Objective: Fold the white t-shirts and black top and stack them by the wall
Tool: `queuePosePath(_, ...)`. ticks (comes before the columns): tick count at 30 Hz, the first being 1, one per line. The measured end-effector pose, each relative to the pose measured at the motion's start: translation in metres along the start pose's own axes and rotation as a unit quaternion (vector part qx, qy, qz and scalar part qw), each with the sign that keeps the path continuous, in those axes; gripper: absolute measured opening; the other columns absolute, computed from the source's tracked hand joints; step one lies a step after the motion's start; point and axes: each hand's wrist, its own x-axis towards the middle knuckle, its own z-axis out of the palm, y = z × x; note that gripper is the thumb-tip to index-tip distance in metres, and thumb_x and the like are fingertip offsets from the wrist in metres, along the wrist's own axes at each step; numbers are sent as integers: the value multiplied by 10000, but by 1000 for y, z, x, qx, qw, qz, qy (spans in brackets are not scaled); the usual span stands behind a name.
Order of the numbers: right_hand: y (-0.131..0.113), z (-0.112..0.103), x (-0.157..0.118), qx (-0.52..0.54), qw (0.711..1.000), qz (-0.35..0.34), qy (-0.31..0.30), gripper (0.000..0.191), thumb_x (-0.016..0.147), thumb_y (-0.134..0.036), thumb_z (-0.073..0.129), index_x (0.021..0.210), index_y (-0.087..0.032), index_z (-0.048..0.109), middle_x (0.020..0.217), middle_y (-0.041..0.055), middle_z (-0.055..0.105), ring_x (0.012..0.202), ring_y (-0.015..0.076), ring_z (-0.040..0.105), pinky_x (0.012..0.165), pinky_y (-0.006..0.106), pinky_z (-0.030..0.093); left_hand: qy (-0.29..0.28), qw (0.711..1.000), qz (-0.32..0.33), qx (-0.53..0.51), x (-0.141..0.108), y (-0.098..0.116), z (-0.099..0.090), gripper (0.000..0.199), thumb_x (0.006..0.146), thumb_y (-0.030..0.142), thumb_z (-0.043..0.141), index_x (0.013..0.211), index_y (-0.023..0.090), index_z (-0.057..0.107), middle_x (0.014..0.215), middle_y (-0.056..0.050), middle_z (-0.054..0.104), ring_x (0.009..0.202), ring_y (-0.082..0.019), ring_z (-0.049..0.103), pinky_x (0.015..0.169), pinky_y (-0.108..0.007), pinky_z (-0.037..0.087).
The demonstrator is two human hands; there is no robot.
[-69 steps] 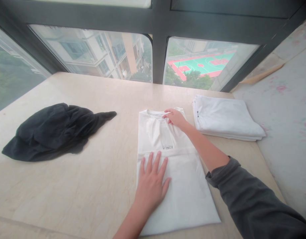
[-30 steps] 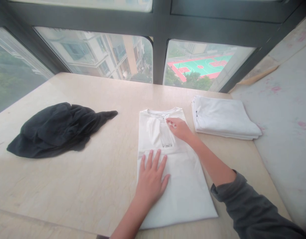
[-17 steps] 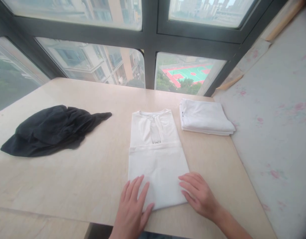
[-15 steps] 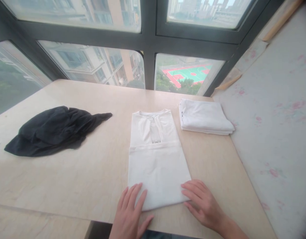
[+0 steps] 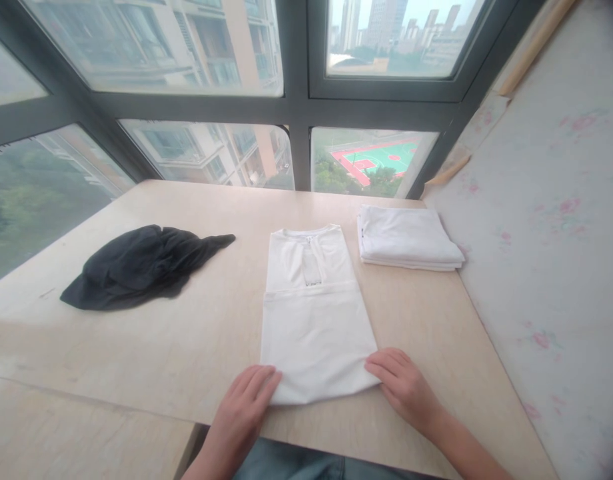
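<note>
A white T-shirt lies folded into a long panel on the pale tabletop, its collar toward the window and a crosswise fold edge below the chest. Dark lettering shows just above that fold. My left hand grips the near left corner of the shirt, fingers on top and the thumb hidden beneath. At the near right corner, my right hand pinches the cloth the same way, its thumb out of sight. The near edge between the hands bows slightly toward me.
A crumpled black garment lies on the left of the tabletop. Folded white cloths are stacked at the back right, against the flowered wall. Grey-framed windows close off the far side.
Both hands have gone from lying spread on the shirt's near corners to gripping them. The near edge has shifted slightly away from me. The camera view has tilted up a little.
</note>
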Motion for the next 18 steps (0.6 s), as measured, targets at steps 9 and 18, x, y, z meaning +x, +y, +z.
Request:
queuePosePath(9,5,5,-1,41,998,22,43,326,871,-55,506,1069,-238,690,992,65,727,936,211,688,826,404,589,94,990,-47,-96,-1,0,7,392,820,-11,437,1019,213,691,1022,-59,734,986,-173,696,922,-302,576)
queuePosePath(18,-16,-36,-1,151,985,82,-11,265,912,-120,481,992,-251,698,893,41,725,855,183,693,754,319,590,84,933,-198,-288,-11,7,-28,117,880,296,638,915,268,746,894,-3,769,803,-160,745,729,-207,608)
